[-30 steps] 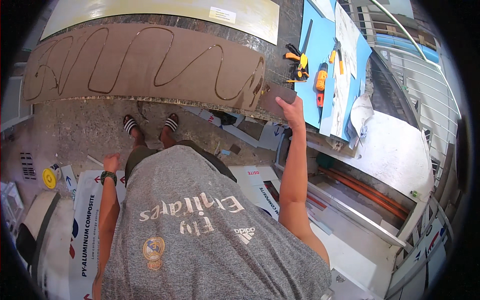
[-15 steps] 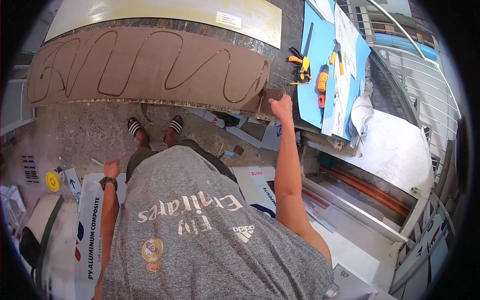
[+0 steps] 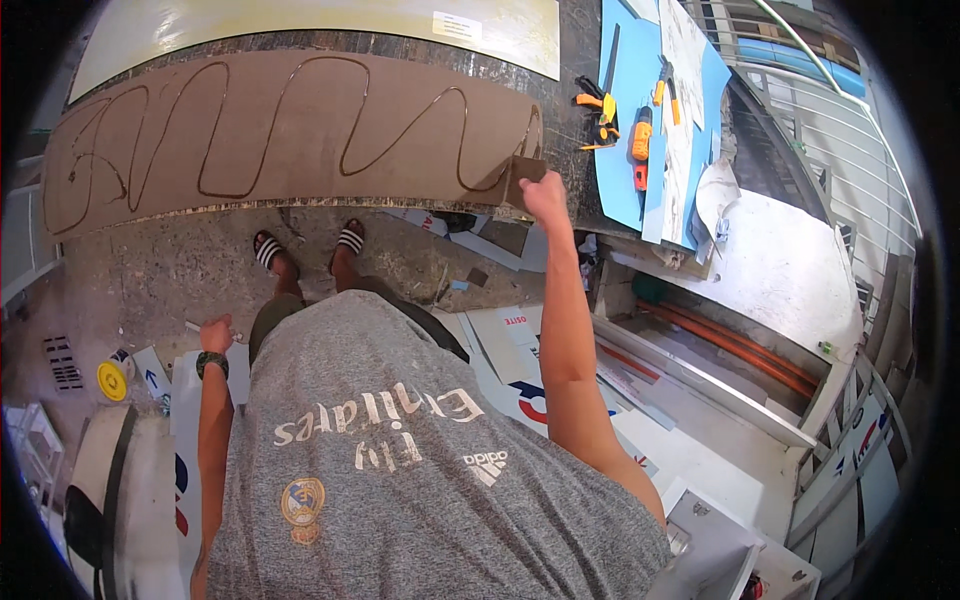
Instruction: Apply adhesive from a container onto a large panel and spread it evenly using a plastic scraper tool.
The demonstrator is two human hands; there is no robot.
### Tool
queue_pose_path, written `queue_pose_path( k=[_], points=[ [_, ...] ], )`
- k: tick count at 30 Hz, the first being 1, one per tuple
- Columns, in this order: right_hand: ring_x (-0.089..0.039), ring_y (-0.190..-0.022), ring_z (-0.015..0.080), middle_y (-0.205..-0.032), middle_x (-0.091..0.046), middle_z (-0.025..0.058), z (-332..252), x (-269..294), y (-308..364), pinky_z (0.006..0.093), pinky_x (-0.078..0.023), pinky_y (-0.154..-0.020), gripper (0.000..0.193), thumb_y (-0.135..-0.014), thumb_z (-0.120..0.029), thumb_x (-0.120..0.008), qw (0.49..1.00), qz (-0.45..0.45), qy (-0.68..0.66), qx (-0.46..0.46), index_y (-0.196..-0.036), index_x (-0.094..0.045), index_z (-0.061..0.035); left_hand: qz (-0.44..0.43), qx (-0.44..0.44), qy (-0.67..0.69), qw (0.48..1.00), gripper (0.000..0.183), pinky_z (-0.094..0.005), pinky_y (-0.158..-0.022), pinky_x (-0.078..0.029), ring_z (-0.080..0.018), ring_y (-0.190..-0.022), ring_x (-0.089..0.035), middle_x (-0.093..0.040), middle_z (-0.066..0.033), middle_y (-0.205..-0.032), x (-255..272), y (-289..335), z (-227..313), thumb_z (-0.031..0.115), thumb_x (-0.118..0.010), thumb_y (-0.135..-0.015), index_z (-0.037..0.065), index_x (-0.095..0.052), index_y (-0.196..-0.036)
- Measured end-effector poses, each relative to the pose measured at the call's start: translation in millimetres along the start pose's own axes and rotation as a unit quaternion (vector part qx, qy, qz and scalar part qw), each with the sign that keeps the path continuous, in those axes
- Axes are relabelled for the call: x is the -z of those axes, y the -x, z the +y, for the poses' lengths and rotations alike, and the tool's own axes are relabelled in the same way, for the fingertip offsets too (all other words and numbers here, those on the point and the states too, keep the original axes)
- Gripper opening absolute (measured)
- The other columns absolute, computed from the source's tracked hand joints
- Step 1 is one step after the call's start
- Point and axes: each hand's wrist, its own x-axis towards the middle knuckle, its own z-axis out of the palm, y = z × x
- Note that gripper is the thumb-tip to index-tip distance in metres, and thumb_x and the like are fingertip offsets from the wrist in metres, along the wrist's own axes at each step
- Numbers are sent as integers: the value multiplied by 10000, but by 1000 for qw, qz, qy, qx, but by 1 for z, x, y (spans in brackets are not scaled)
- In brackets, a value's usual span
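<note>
A long brown board lies across the workbench with a looping line of dark, glossy glue on its face. Near its right end my right hand is closed on a small dark brown flat piece, pinched at its edge and resting against the board by the end of the glue line. My left hand hangs low at my left side, fingers curled. A thin white stick juts out from those fingers; its kind is too small to make out.
Behind the board lies a pale yellowish sheet. Right of it are a bar clamp, an orange drill and pliers on blue-and-white sheets. Offcuts lie on the floor, with a yellow-ended roll at left.
My right hand has moved slightly left with the small brown piece, from the board's right edge onto its surface. My left hand stays low at my side.
</note>
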Motion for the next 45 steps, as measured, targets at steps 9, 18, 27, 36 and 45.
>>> queue_pose_path(
  k=[9, 18, 27, 36, 45],
  points=[
    [-677, -799, 344, -933, -740, 225, 17, 7, 6, 429, -541, -719, 302, -848, -114, -669, 997, 27, -36, -61, -1065, -706, 93, 83, -34, -21, 996, 229, -324, -739, -543, -232, -875, -686, -747, -65, -960, 4, -2, -40, 78, -662, -814, 25, -721, -1030],
    [-694, -890, 450, -988, -750, 229, 24, -7, -4, 471, -546, -784, 298, -859, -158, -657, 998, 56, 22, -3, -1092, -719, 18, 44, 177, 355, 917, 374, -388, -840, -519, -316, -927, -674, -748, -35, -999, -19, 11, -70, 149, -717, -738, 122, -719, -1111],
    [-693, -893, 452, -989, -748, 234, 19, -8, 2, 476, -543, -787, 290, -847, -155, -663, 997, 59, 47, 8, -1081, -725, 6, 14, 79, 102, 992, 427, -380, -827, -523, -307, -932, -684, -753, -34, -1014, -10, 3, -60, 120, -730, -721, 128, -711, -1147],
    [-689, -888, 453, -974, -749, 221, 20, 7, 11, 475, -544, -774, 272, -864, -123, -635, 998, 66, 9, 23, -1090, -724, 1, -20, 117, 153, 981, 418, -364, -840, -532, -292, -964, -695, -753, -67, -1071, 16, -5, -44, 128, -727, -726, 117, -729, -1144],
    [-697, -899, 384, -1142, -749, 98, 21, 15, 6, 428, -543, -765, 517, -791, 35, -547, 927, 20, 118, 356, -1240, -728, -147, -27, 17, -68, 997, 421, -364, -867, -539, -263, -980, -702, -752, -68, -1109, 36, 6, -42, 129, -734, -713, 79, -746, -1131]
  ],
)
